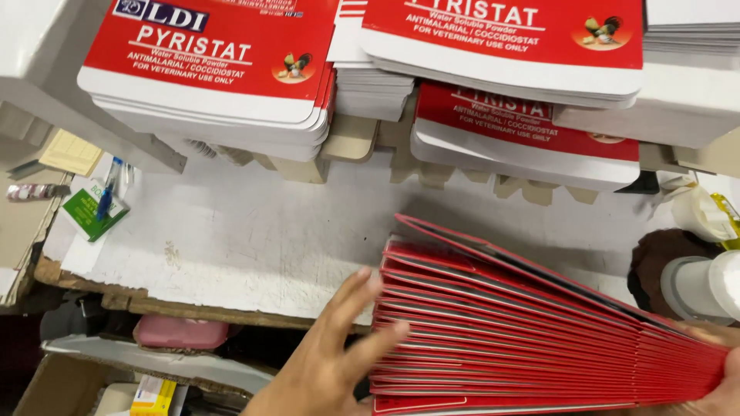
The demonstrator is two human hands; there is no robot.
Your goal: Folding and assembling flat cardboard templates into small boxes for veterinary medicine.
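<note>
Your fanned stack of red cards [524,339] lies at the near edge of the scuffed white table [254,239]. Your left hand [331,362], fingers spread, presses its fanned edges. Your right hand [721,370], mostly cut off, grips the far corner; bare table lies behind, below card stacks [208,69]

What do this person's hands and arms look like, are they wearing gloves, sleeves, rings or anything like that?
Both hands are bare, with no gloves. The left hand shows no ring, and its wrist and the visible forearm carry no sleeve, watch or band. Only a sliver of the right hand shows at the frame's edge, also ungloved; its wrist is out of view.
</note>
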